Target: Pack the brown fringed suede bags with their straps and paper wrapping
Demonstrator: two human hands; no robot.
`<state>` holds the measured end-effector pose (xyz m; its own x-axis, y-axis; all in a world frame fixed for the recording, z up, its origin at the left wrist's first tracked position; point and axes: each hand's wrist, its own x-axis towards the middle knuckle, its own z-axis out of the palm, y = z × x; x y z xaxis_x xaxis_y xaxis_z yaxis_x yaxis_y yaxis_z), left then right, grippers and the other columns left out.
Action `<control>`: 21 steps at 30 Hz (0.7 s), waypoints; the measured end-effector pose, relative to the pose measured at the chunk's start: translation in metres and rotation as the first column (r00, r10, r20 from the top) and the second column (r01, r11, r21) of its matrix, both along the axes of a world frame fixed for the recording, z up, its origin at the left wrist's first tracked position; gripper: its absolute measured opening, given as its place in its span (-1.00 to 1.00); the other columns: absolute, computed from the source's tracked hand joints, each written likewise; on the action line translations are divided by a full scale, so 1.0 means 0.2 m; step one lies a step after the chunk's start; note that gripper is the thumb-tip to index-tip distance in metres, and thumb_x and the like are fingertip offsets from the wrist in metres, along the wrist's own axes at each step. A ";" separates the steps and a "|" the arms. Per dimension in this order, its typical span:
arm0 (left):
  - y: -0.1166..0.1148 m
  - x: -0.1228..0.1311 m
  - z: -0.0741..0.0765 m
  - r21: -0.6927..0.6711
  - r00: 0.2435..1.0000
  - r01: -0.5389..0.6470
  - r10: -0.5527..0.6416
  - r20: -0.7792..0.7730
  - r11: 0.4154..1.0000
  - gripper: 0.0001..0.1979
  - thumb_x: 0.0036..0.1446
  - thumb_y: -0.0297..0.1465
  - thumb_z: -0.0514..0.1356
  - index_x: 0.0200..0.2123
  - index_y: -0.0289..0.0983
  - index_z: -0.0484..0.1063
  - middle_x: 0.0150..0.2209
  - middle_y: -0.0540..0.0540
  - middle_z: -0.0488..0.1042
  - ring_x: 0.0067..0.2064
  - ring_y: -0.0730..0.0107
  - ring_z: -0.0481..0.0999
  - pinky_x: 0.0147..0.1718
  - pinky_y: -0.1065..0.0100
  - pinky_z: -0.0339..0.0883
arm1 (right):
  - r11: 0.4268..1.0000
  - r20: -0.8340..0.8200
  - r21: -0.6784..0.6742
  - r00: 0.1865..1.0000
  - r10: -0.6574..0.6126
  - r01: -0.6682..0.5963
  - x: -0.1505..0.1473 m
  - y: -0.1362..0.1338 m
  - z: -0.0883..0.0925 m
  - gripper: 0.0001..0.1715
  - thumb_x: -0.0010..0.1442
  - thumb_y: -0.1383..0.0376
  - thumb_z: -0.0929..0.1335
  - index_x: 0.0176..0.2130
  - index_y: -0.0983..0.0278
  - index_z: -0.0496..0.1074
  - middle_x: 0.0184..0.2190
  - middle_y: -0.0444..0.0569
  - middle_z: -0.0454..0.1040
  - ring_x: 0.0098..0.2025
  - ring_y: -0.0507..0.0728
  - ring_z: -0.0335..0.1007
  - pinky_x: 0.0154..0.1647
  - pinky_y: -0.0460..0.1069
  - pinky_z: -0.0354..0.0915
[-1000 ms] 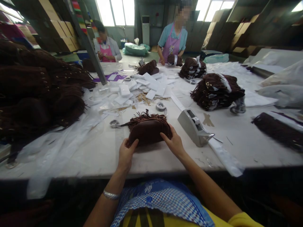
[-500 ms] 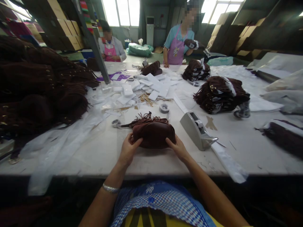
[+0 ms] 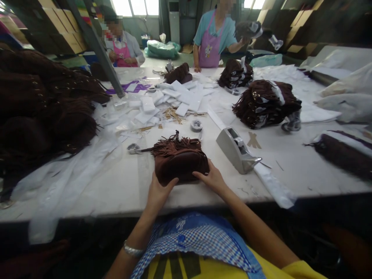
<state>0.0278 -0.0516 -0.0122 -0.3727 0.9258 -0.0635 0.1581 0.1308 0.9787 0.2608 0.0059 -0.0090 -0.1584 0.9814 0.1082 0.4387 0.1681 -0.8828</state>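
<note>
A dark brown fringed bag [image 3: 181, 164] rests on the white table right in front of me, its smooth bottom turned my way and its fringe on the far side. My left hand [image 3: 161, 190] grips its left end, thumb along the lower edge. On the right end, my right hand [image 3: 210, 176] holds it with the thumb in front; fingers of both hands are partly hidden behind the bag. A strap runs left from the bag to a wrapped grey bundle [image 3: 134, 148]. Just beyond lies a roll of tape [image 3: 196, 125]. A grey tape dispenser [image 3: 236, 151] stands to the right.
Brown bags are heaped at the left [image 3: 43, 112]. Stacked fringed bags [image 3: 266, 102] sit at the right. White foam pieces [image 3: 174, 97] cover the middle, near a metal post [image 3: 101, 50]. Two people in pink aprons work across the table, one holding a wrapped bag [image 3: 248, 30].
The bag has tilted, so more of its fringed upper side shows. My hands have shifted lower on its ends. Across the table, the standing person has moved a wrapped bag outward to the right.
</note>
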 end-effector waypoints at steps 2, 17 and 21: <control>0.04 0.03 -0.01 -0.057 0.995 -0.057 0.052 -0.086 0.997 -0.26 -0.07 -0.19 0.43 0.16 -0.21 0.26 0.04 -0.21 0.47 -0.13 0.13 0.59 -0.38 0.28 0.56 | 1.000 -0.012 -0.011 1.000 -0.014 0.014 -0.01 0.01 -0.02 -0.14 0.08 0.08 0.47 0.26 0.27 0.20 0.06 0.09 0.48 0.08 0.27 0.43 0.09 0.12 0.35; 0.01 0.00 0.03 0.149 0.335 0.787 -0.212 -0.918 0.599 -0.54 0.30 -0.38 0.16 0.24 -0.23 0.28 0.21 -0.23 0.39 0.25 0.10 0.34 0.21 0.05 0.27 | 0.976 -0.115 -0.188 0.989 0.088 -0.108 0.00 0.00 -0.02 0.22 0.01 0.13 0.53 0.42 0.14 -0.12 0.06 0.04 0.50 0.03 0.26 0.49 0.13 0.19 0.38; 0.18 -0.08 -0.08 0.024 0.259 0.795 -0.303 -0.917 0.606 -0.41 0.29 -0.27 0.17 0.32 -0.23 0.14 0.27 -0.26 0.29 0.25 0.14 0.34 0.18 0.13 0.32 | 0.893 -0.363 -0.432 0.931 -0.043 -0.128 -0.03 -0.07 -0.05 0.12 0.12 0.13 0.47 0.41 0.24 -0.13 -0.32 -0.02 0.62 -0.28 0.19 0.60 -0.17 0.13 0.54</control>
<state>0.0122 -0.0156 -0.0285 0.6048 0.7207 0.3390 0.6818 -0.6885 0.2473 0.2547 -0.0090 -0.0197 -0.2356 0.9315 -0.2771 0.0847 -0.2643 -0.9607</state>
